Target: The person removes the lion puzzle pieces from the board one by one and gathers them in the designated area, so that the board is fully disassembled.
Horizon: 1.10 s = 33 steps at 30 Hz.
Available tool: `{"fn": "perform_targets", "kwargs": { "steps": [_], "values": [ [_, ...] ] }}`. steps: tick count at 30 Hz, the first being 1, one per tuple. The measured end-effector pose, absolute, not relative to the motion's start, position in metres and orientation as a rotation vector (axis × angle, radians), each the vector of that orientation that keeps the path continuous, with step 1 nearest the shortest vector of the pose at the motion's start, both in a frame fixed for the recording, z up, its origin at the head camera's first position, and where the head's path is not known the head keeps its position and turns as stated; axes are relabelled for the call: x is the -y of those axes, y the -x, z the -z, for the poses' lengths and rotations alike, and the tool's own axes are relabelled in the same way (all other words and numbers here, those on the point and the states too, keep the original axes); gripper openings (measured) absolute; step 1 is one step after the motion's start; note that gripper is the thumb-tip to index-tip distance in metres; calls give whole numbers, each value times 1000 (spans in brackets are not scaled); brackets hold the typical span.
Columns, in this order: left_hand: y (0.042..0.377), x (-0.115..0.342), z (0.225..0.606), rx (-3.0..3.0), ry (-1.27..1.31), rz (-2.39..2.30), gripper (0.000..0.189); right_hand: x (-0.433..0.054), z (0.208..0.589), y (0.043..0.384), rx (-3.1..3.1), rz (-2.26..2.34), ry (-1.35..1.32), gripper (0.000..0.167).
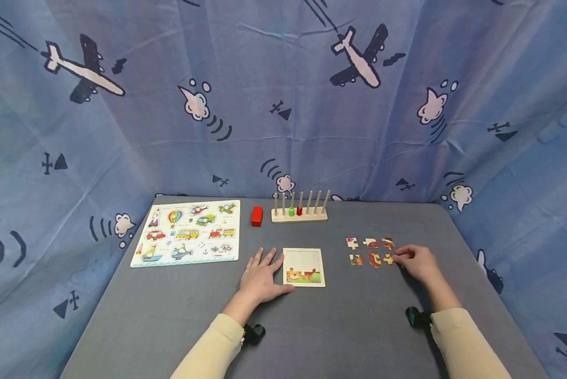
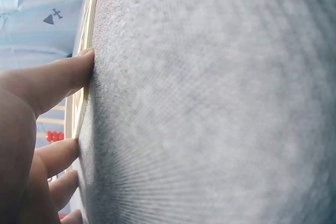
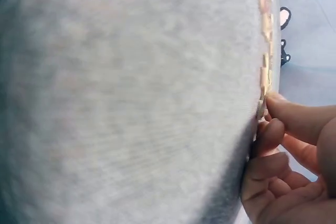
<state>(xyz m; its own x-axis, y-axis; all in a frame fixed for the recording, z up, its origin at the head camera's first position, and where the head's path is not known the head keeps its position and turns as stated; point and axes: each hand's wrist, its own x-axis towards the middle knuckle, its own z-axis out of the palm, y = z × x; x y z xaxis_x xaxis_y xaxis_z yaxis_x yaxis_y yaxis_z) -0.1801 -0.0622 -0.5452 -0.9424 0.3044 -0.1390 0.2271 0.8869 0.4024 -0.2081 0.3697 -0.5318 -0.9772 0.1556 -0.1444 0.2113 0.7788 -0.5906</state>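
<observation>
A small wooden puzzle tray (image 1: 304, 257) lies flat in the middle of the table, its lower part filled with pieces showing an animal's face and grass. My left hand (image 1: 259, 278) rests beside it with fingers spread; the thumb touches its near left corner and the fingertips lie along its left side. To the right, several loose jigsaw pieces (image 1: 375, 259) lie in two rows. At the right end of the nearer row, my right hand (image 1: 418, 261) pinches a jigsaw piece (image 3: 261, 108) between thumb and forefinger, low at the table. Its picture is mostly hidden by the fingers.
A picture board (image 1: 169, 256) with vehicles lies at the back left. Next to it is a red block (image 1: 257, 216). A wooden peg stand (image 1: 311, 217) with green and red beads stands at the back, before a blue patterned curtain (image 1: 245, 168).
</observation>
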Motion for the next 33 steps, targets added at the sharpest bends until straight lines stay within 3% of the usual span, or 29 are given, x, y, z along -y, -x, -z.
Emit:
{"fn": "perform_targets", "kwargs": {
  "steps": [11, 21, 33],
  "values": [
    [180, 60, 544, -2853, -421, -593, 94, -361, 507, 202, -2979, 1035, -224, 34],
    [182, 60, 545, -2853, -471, -533, 92, -308, 476, 189, -3014, 1115, -137, 32],
    [179, 67, 542, -2856, -471, -517, 90, -239, 478, 180, -2855, 1455, 61, 21]
  ]
}}
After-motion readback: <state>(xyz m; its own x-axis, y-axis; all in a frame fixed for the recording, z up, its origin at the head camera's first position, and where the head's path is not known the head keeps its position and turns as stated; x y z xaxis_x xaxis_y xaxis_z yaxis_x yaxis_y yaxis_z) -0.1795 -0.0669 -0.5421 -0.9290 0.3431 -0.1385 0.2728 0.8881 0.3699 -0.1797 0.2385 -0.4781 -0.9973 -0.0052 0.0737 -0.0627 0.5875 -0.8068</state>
